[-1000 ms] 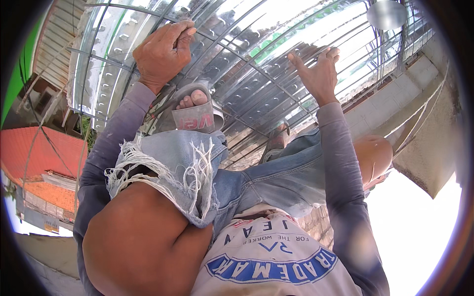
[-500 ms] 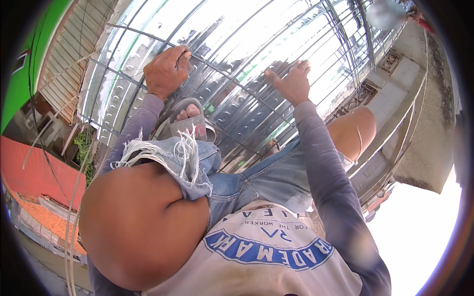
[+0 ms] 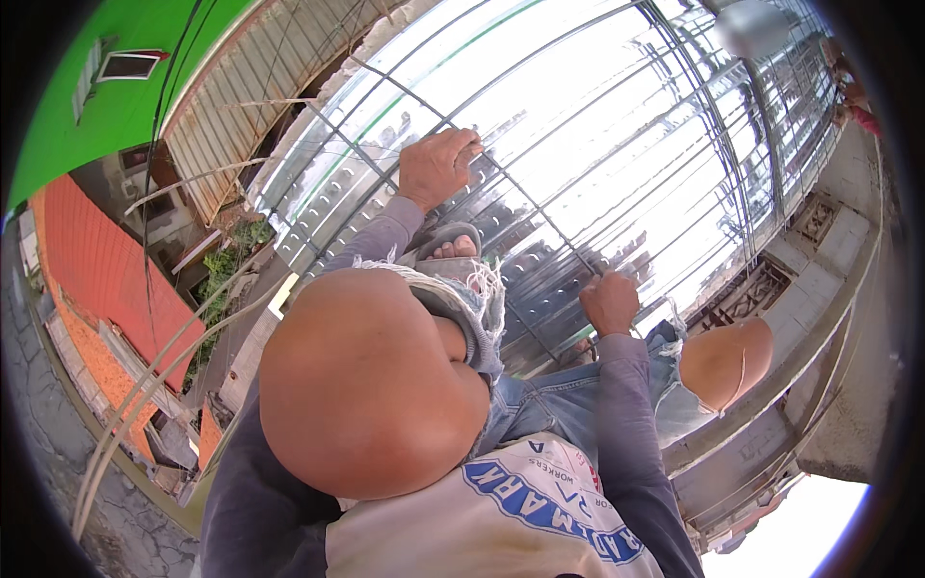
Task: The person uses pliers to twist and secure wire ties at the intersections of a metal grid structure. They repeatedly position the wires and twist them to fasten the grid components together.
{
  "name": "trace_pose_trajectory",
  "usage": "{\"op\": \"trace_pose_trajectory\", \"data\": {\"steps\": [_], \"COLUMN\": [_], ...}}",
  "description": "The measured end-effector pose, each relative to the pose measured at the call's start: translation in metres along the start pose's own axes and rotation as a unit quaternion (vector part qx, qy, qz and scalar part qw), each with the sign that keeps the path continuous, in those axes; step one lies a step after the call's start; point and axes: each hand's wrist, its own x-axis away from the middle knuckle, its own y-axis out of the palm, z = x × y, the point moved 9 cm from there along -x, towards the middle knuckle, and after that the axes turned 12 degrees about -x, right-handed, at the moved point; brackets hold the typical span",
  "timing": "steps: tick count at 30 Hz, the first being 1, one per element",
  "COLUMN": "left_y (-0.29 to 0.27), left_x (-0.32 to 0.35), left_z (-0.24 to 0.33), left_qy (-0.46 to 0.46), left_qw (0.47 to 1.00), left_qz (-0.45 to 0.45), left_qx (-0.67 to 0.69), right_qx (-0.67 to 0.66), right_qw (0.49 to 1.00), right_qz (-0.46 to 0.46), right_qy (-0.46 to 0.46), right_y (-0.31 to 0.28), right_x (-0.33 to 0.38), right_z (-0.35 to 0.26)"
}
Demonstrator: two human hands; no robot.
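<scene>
Both my hands are on a grid of thin dark steel bars (image 3: 540, 207) lying over shiny ribbed metal decking (image 3: 337, 207). My left hand (image 3: 438, 169) is closed around a bar just beyond my sandalled foot, its fingertips curled under. Farther right and nearer to me, my right hand (image 3: 612, 301) makes a fist over another bar. The back of that hand hides most of its fingers. A grey sandal (image 3: 453, 241) rests on the grid between my bent legs.
At the far right are denser bundled bars (image 3: 713, 116) and another person's hand (image 3: 853, 96). A concrete block wall (image 3: 838, 241) runs along the right. On the left the decking ends above lower roofs, one red (image 3: 106, 270); cables (image 3: 159, 361) cross there.
My right hand has drawn back toward me and its spread fingers have closed. My left hand keeps its hold. The whole view has swung, with more of the left-hand roofs showing.
</scene>
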Motion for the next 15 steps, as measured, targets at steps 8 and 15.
{"op": "trace_pose_trajectory", "data": {"steps": [8, 15], "left_y": [-0.005, 0.001], "left_x": [0.001, 0.0], "left_z": [0.0, 0.002], "left_qy": [-0.03, -0.056], "left_qw": [0.999, 0.997], "left_qz": [-0.016, -0.047], "left_qx": [0.006, 0.022], "right_qx": [0.033, 0.054], "right_qw": [0.997, 0.997], "right_qz": [-0.047, 0.021], "right_qy": [-0.058, -0.052], "right_y": [0.033, 0.027], "right_x": [0.026, 0.042], "right_z": [-0.016, -0.02]}}
